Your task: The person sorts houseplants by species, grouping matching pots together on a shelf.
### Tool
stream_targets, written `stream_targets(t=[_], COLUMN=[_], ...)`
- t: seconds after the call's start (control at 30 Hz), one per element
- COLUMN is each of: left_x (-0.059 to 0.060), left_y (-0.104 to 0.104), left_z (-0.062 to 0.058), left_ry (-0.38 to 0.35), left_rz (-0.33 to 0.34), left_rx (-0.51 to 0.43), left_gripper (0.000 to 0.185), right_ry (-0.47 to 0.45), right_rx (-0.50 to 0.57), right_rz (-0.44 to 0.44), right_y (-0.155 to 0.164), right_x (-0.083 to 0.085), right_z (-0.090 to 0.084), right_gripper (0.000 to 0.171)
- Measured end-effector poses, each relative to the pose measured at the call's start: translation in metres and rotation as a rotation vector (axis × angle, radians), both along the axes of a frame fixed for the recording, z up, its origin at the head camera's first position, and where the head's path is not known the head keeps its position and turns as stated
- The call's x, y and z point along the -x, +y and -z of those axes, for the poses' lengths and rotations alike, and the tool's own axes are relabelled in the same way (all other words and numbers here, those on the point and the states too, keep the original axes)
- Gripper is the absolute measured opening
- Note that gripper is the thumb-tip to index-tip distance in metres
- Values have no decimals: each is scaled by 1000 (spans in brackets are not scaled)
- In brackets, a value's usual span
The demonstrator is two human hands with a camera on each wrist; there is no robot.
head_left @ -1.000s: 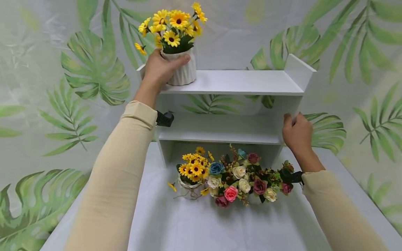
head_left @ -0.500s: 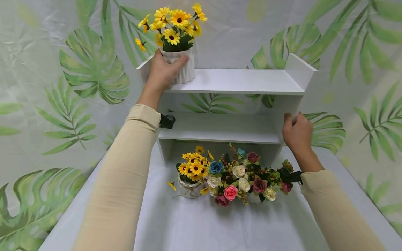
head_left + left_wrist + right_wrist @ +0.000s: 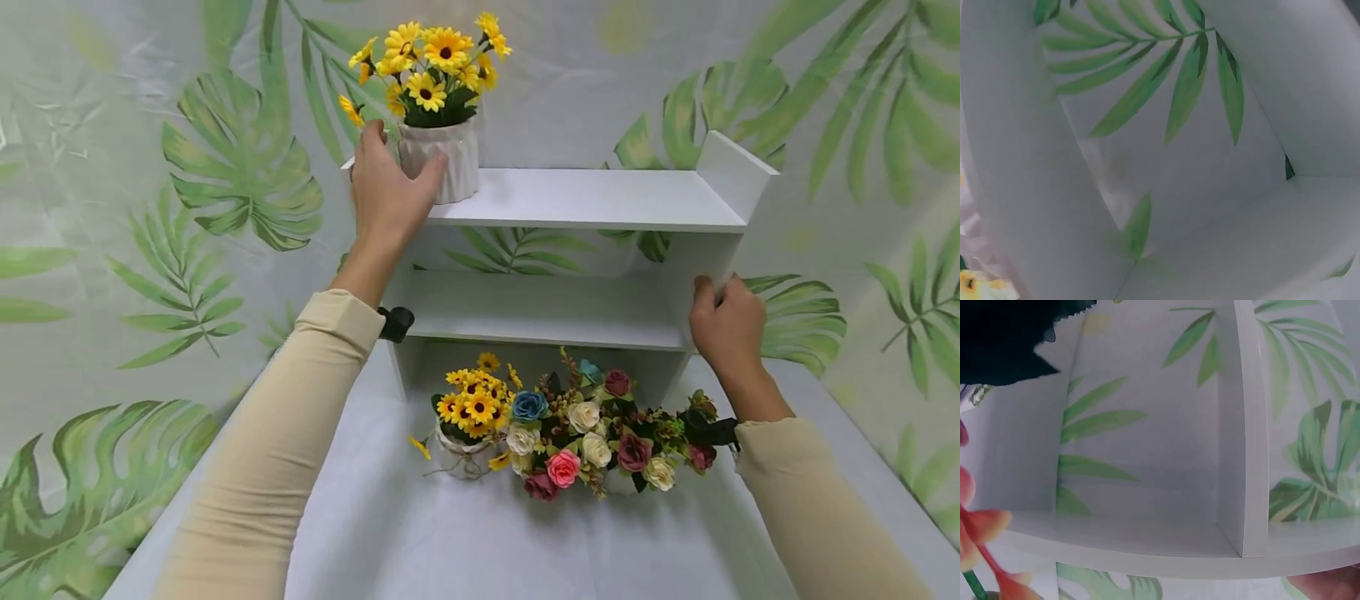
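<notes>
A white ribbed pot (image 3: pixel 459 162) of yellow daisy-like flowers (image 3: pixel 446 50) stands upright at the left end of the top board of a white shelf (image 3: pixel 577 200). Beside that pot is my left hand (image 3: pixel 393 187), its thumb overlapping the pot's front and its fingers spread apart from the pot's left side. With curled fingers, my right hand (image 3: pixel 727 325) grips the right side panel of the shelf; in the right wrist view a bit of the hand (image 3: pixel 1329 584) shows at the shelf's edge. The left wrist view shows the shelf's inside (image 3: pixel 1016 156), without the hand.
On the white table (image 3: pixel 450 542), below the shelf, sit a second pot (image 3: pixel 461 458) of yellow flowers tied with twine and a bunch of mixed roses (image 3: pixel 592 442). The shelf's middle board (image 3: pixel 540 312) lies above them. Behind hangs a leaf-patterned backdrop (image 3: pixel 247 167).
My left hand has loosened from the flowerpot, its fingers coming away leftward and the thumb sliding lower. The right hand keeps its grip on the shelf. The head view has shifted slightly.
</notes>
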State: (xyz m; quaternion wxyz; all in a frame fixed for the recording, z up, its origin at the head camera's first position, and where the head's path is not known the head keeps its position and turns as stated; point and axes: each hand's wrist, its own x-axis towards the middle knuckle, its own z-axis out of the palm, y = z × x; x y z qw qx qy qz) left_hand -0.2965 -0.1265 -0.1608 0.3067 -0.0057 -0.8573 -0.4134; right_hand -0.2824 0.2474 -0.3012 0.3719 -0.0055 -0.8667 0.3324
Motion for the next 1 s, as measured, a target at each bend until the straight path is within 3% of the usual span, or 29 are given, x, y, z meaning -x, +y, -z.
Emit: stream_targets(t=[0.1, 0.2, 0.27, 0.33, 0.47, 0.63, 0.73, 0.87, 1.0], left_x=[-17, -39, -54, -67, -82, -84, -84, -84, -86], left_y=[-5, -13, -21, -31, -53, -75, -80, -77, -69], left_z=[14, 39, 60, 83, 132, 194, 227, 253, 262], left_ry=[213, 370, 400, 384, 247, -121, -315, -472, -590], left_rz=[41, 130, 191, 232, 243, 207, 237, 330, 462], left_rx=[28, 62, 75, 83, 100, 116, 127, 129, 144], left_gripper=[61, 42, 33, 25, 16, 14, 17, 29, 64], right_ry=[-11, -7, 1, 8, 25, 24, 5, -6, 0], right_rx=[-6, -16, -25, -27, -24, -26, -21, -14, -12], right_rz=[6, 8, 3, -7, -16, -6, -4, 1, -4], right_y=[2, 1, 0, -1, -2, -1, 0, 2, 2], right_x=[-1, -2, -2, -2, -2, -2, -1, -1, -1], right_z=[1, 2, 1, 0, -3, -4, -3, -2, 0], right_gripper=[37, 37, 37, 37, 38, 38, 38, 37, 37])
